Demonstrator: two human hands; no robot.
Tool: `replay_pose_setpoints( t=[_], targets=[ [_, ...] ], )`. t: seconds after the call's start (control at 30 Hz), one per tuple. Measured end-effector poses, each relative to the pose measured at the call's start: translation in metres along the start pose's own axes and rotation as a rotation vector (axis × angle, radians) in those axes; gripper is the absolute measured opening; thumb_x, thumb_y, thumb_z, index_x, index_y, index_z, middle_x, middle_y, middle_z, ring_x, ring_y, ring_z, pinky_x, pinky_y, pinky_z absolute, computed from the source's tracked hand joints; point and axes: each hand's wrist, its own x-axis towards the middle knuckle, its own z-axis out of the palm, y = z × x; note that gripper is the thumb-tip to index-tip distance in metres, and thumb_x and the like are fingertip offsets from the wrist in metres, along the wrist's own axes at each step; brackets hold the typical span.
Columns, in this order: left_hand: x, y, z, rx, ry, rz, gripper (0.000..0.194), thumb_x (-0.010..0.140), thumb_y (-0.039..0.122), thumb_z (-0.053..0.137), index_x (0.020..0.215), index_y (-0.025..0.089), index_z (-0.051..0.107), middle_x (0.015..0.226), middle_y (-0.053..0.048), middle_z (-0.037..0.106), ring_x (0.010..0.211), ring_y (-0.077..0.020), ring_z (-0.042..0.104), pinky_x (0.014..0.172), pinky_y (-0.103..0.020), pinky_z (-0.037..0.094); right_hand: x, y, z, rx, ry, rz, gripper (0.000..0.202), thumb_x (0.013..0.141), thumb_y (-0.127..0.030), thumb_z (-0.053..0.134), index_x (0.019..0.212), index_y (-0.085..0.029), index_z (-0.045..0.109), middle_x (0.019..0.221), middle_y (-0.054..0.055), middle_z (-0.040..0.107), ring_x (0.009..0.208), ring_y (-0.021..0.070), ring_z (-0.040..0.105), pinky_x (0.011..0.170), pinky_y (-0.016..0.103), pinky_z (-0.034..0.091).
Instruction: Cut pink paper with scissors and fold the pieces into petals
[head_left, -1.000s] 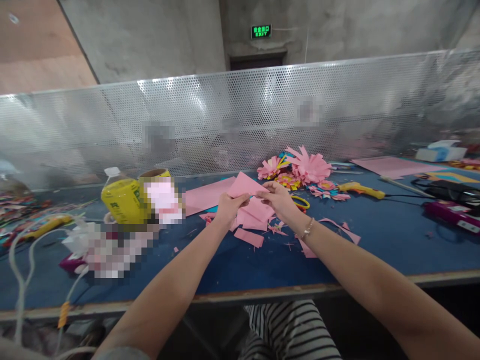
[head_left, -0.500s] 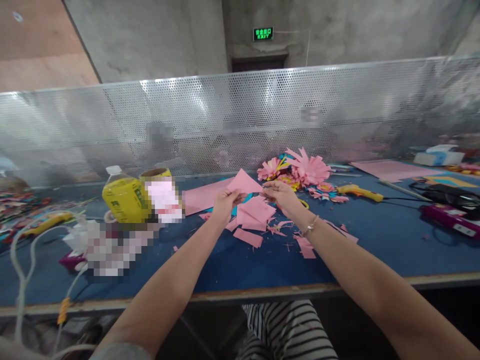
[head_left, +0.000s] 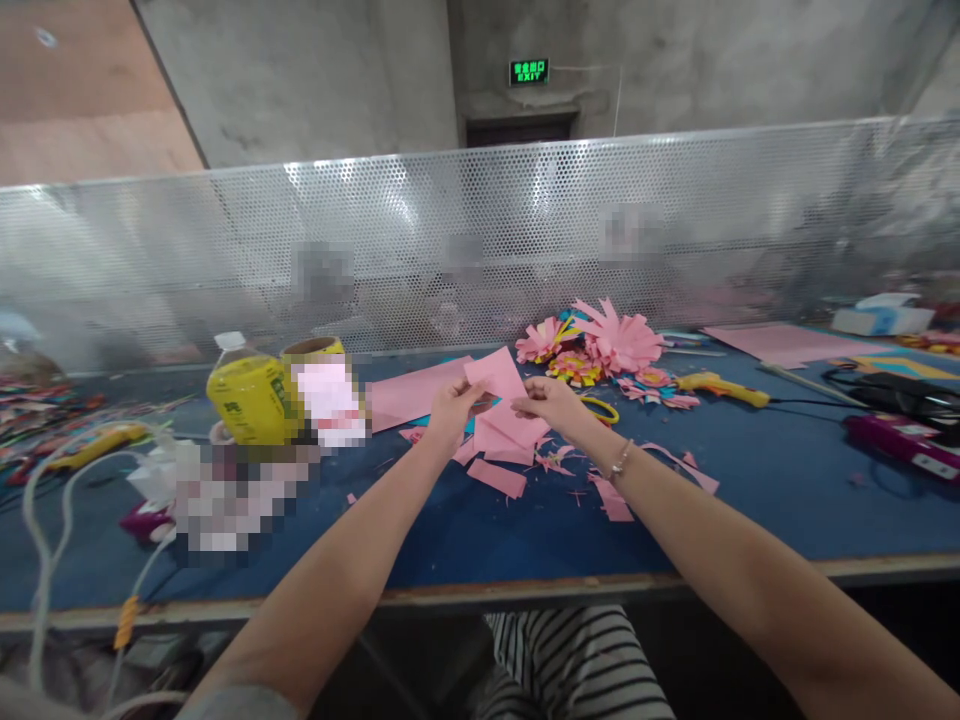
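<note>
A small piece of pink paper (head_left: 496, 373) is held up over the table between my two hands. My left hand (head_left: 454, 408) pinches its lower left side between thumb and fingers. At the paper's right edge, the fingertips of my right hand (head_left: 551, 402) close on it; a bracelet circles that wrist. Just below lie several cut pink paper pieces (head_left: 511, 436) in a loose heap, with a pink rectangle (head_left: 496, 478) in front. Yellow scissor handles (head_left: 602, 408) show beside my right hand, partly hidden by it.
Pink paper flowers (head_left: 619, 340) stand behind my right hand, with a yellow glue gun (head_left: 721, 388) to their right. On the left are a yellow-labelled bottle (head_left: 255, 398) and a tape roll (head_left: 311, 346). A perforated metal screen (head_left: 420, 250) borders the blue table (head_left: 465, 550) at the back.
The pink paper has turned: its corner pointed up before, and now a straight edge is uppermost. My right hand has shifted slightly lower along its side. More of the scissor handles shows.
</note>
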Motion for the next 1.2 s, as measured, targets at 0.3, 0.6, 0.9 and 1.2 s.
replay_pose_setpoints(
  t=[0.3,0.6,0.9,1.2],
  targets=[
    [-0.004,-0.004,0.003,0.038,0.010,-0.082,0.024,0.056,0.032,0.064,0.056,0.012,0.052,0.055,-0.001,0.057,0.056,-0.0110,0.055,0.065,-0.028,0.045,-0.006,-0.002,0.007,-0.342,-0.087,-0.073,0.011,0.074,-0.023,0.043,0.071,-0.015,0.051,0.065,0.002,0.062,0.060,0.0116,0.058,0.061,0.025,0.046],
    [0.005,-0.004,-0.006,0.066,0.129,-0.087,0.007,0.068,0.022,0.044,0.066,0.015,0.046,0.051,0.003,0.051,0.048,-0.0090,0.052,0.054,-0.024,0.043,0.007,0.016,-0.068,-1.384,-0.007,0.223,0.032,0.068,-0.022,0.049,0.093,-0.003,0.057,0.097,0.024,0.057,0.091,0.0291,0.054,0.073,0.034,0.041],
    [0.002,-0.004,-0.004,0.153,0.166,-0.036,0.019,0.062,0.013,0.039,0.081,0.018,0.038,0.059,0.004,0.052,0.043,-0.0088,0.052,0.049,-0.026,0.046,0.011,0.028,-0.080,-1.361,-0.177,0.328,0.021,0.062,-0.024,0.051,0.072,-0.012,0.065,0.079,0.015,0.065,0.067,0.0216,0.060,0.054,0.025,0.040],
    [-0.003,0.005,-0.002,0.303,0.136,0.117,0.019,0.068,0.019,0.037,0.087,0.019,0.035,0.073,-0.002,0.058,0.049,-0.0075,0.048,0.041,-0.020,0.041,0.011,0.030,-0.080,-1.353,-0.013,0.234,0.045,0.080,-0.040,0.027,0.090,-0.009,0.059,0.092,0.019,0.061,0.084,0.0236,0.058,0.067,0.028,0.039]
  ],
)
